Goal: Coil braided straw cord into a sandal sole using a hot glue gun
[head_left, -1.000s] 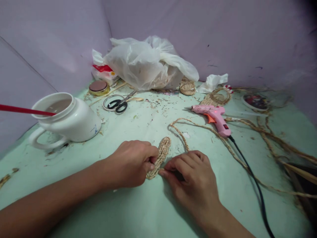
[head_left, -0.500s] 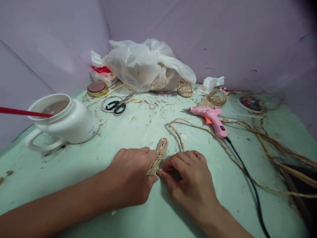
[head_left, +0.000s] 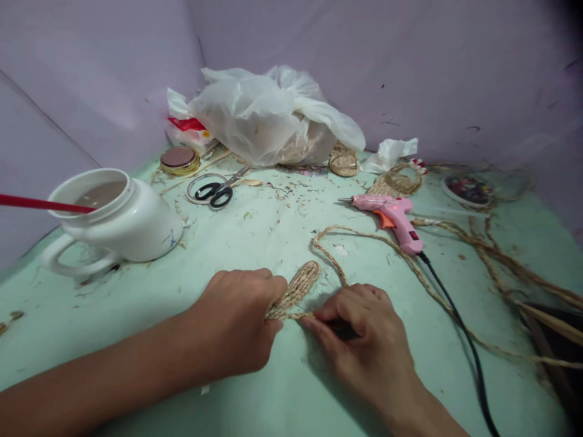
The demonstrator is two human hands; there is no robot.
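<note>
My left hand is closed around the lower end of a flat, oval piece of coiled braided cord; its rounded end sticks out to the upper right. Between the thumb and fingertips of my right hand is the loose braided cord, which runs taut from the coiled piece. Past my right hand the cord loops up over the table and off to the right. A pink glue gun with an orange trigger lies beyond my right hand, its nozzle pointing left.
A white mug with a red stick stands at left. Behind are scissors, a round tin and a plastic bag. Woven pieces lie near the wall. The glue gun's black cable crosses the right side of the green table.
My right hand has drawn away to the right, leaving a longer taut stretch of cord. The coiled piece has tilted further right in my left hand.
</note>
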